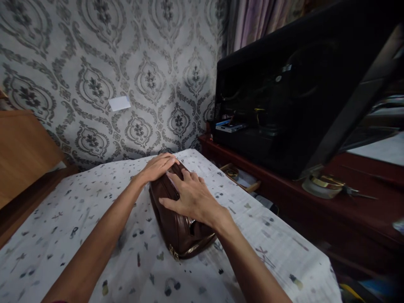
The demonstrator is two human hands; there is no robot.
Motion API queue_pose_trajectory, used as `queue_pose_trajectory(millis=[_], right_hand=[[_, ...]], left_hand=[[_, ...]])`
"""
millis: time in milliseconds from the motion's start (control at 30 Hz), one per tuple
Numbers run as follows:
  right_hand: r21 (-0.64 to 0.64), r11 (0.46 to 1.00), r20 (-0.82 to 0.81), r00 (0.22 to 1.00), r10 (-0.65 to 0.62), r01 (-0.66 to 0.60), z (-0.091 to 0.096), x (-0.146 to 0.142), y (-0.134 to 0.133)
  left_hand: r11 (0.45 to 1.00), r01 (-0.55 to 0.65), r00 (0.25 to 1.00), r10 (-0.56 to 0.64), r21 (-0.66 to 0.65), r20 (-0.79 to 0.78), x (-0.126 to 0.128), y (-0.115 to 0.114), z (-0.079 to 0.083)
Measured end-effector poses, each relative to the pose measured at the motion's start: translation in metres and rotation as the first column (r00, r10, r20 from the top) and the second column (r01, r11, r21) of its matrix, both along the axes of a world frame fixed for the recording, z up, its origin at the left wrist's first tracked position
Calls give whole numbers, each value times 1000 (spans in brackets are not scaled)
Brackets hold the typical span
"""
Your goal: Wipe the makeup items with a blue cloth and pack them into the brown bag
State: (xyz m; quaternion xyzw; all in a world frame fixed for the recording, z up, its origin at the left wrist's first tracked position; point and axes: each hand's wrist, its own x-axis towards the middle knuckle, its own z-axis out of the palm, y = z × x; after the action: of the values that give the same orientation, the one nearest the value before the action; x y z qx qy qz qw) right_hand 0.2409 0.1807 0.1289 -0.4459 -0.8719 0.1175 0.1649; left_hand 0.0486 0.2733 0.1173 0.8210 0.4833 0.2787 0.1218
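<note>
Two bare forearms are seen reaching forward from the lower edge over a white sheet point(78, 210) printed with small dark motifs. On the sheet, near its middle, a brown bag point(176, 227) is laid on its side, its long axis running away from the camera. The bag is made of glossy dark brown leather-like material with rounded corners, and a gold-toned zipper is seen curving round its near end; a small metal pull shows on its upper face, just below the right wrist. Whether anything is inside the bag cannot be told, as no opening is visible.

The right hand point(192, 195) is laid flat on top of the bag, fingers spread apart and extended, pressing rather than gripping. The left hand point(158, 166) is placed on the bag's far end, fingers together and slightly curled over the edge; nothing is clamped in it.

To the right, a dark red cabinet point(315, 202) stands beside the sheet, and a large black case point(284, 105) rests on it. An open drawer point(243, 179) below holds a small round gold tin point(232, 172). Patterned grey wallpaper point(126, 63) covers the wall behind.
</note>
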Motion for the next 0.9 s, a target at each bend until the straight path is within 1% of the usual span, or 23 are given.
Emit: queue_pose_trajectory(millis=[133, 200, 233, 300, 333, 367, 400, 467, 500, 567, 633, 733, 833, 900], right_hand=[[-62, 994, 29, 995, 92, -90, 4, -2, 3], [-77, 992, 48, 994, 100, -96, 5, -1, 2], [-79, 992, 55, 994, 98, -93, 4, -1, 2], [-69, 993, 54, 993, 101, -97, 3, 0, 2], [-58, 993, 48, 993, 105, -102, 1, 0, 2], [-45, 993, 38, 993, 110, -108, 0, 1, 3], [-33, 993, 26, 993, 116, -115, -2, 1, 4], [-17, 993, 5, 993, 120, -120, -6, 1, 5], [-16, 993, 0, 993, 117, -117, -7, 1, 6], [-29, 994, -2, 995, 102, -102, -9, 1, 6], [-54, 995, 0, 997, 79, -79, -9, 1, 5], [-71, 996, 7, 998, 63, -62, -7, 1, 3], [-61, 996, 19, 997, 69, -68, -5, 2, 2], [-52, 996, 24, 997, 68, -67, -5, 2, 2]], left_hand=[[999, -31, 991, 32, -10, 131, -3, 3, -1], [994, -109, 964, 110, -16, 242, -11, 10, -4], [984, -178, 935, 178, -30, 308, -17, 14, -6], [935, -336, 834, 351, -113, 427, -29, 24, -13], [898, -396, 770, 437, -189, 464, -36, 29, -18], [858, -430, 709, 514, -281, 484, -42, 34, -23], [818, -435, 657, 574, -377, 488, -46, 37, -29], [750, -379, 590, 647, -543, 482, -52, 43, -38], [725, -335, 571, 664, -602, 482, -53, 46, -41], [700, -244, 546, 671, -671, 501, -52, 50, -44], [702, -173, 523, 660, -691, 539, -50, 54, -44], [754, -117, 473, 615, -647, 631, -48, 57, -41], [820, -121, 397, 557, -560, 730, -48, 57, -40], [847, -136, 350, 526, -513, 775, -47, 56, -38]])
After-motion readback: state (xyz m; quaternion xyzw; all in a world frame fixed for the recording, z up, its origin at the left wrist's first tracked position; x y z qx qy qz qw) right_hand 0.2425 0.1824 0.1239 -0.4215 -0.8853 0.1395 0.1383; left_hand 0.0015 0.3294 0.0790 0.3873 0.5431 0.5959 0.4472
